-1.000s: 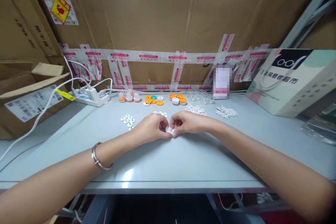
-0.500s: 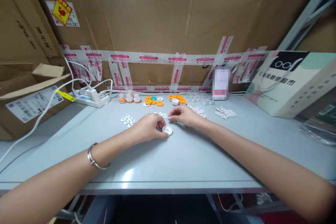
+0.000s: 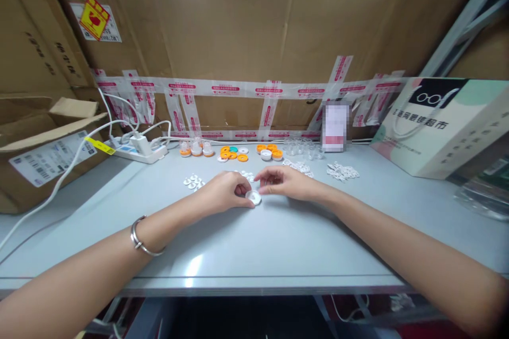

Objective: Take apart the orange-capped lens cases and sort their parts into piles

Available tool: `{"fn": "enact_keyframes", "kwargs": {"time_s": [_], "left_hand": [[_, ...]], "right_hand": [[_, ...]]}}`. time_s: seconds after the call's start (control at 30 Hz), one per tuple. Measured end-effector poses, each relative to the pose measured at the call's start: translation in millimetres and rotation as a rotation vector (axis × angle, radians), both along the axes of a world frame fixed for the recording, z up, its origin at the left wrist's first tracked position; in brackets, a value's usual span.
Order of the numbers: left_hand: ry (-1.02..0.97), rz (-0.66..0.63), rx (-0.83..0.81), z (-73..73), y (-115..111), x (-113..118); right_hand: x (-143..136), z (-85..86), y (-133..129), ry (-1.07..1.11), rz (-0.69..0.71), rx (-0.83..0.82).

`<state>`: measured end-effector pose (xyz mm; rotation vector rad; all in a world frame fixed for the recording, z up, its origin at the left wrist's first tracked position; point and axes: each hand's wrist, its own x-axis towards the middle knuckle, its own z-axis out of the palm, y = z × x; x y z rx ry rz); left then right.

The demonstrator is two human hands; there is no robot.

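Observation:
My left hand [image 3: 228, 191] pinches a small white round cap [image 3: 253, 197] by its edge, just above or on the grey table. The cap is dished, with a raised middle. My right hand [image 3: 280, 182] is close by on the cap's right, thumb and fingers apart, and I see nothing between them. Small white pieces [image 3: 247, 175] lie behind and between the hands, partly hidden. Left of my left hand is a cluster of white knobbed parts [image 3: 193, 182]. Flat white parts [image 3: 299, 168] lie behind my right hand.
Along the back stand clear-domed orange pieces [image 3: 196, 148], orange, teal and white rings [image 3: 232, 155], orange and white caps [image 3: 266, 154] and clear cups [image 3: 304, 149]. More white parts [image 3: 342, 171] lie right, near a phone [image 3: 334, 127]. A power strip [image 3: 145, 152], carton [image 3: 51, 156] and paper bag [image 3: 429, 143] flank these.
My right hand has drawn back slightly from the small white pieces toward the white cap, and its thumb has come down away from the fingers. My left hand keeps its hold.

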<state>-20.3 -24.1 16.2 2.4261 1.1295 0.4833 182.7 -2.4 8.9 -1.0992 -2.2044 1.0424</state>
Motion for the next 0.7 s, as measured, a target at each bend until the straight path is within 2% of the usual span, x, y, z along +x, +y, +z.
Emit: {"fn": "enact_keyframes", "kwargs": {"time_s": [0.07,0.17,0.27,0.43,0.7], "left_hand": [[-0.004,0.003,-0.01,0.3,1,-1],[-0.005,-0.004,0.006,2.3,3,-1],[-0.024,-0.039,0.091,4.7,2,-1],[0.117,-0.158,0.353,2.1,0,0],[0.402,-0.357,0.888,-3.0,2,1]], "right_hand": [[3,0.0,-7,-0.056,0.053,0.031],[2,-3.4,-11,-0.082,0.043,0.103],[-2,-5.6,-11,-0.092,0.036,0.126],[-4,-5.6,-14,-0.096,0.029,0.184],[-5,-6.6,-17,-0.07,0.069,0.261]]}}
